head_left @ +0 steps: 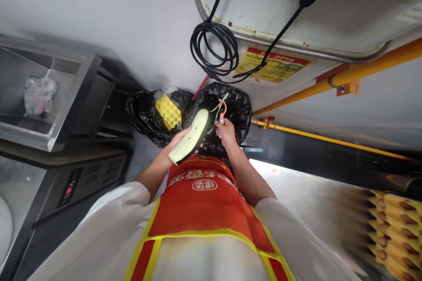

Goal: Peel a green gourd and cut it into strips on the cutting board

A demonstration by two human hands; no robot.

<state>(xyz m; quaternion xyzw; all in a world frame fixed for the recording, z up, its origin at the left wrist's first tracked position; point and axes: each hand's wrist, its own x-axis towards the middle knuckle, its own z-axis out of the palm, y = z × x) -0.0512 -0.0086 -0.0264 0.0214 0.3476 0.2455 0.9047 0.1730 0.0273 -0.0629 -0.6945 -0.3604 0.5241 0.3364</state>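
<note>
My left hand [180,139] is closed around a long eggplant [191,137], tilted with its far end up and to the right. Its upper face is peeled pale, while a dark strip of skin shows along the lower right side. Just right of it, my right hand [226,132] grips a peeler [222,112] with a pinkish curved head and a light handle. Thin pale peel strips [224,98] hang at the peeler's head, which is apart from the eggplant. Below both hands is a bin lined with a black bag [242,101].
Left of the bin, another black bag [140,112] holds a yellow egg tray [168,112]. A steel sink [70,96] stands at the left. Coiled black cable [214,48] hangs above, near a yellow pipe [296,96]. Egg trays with eggs [397,232] sit at lower right.
</note>
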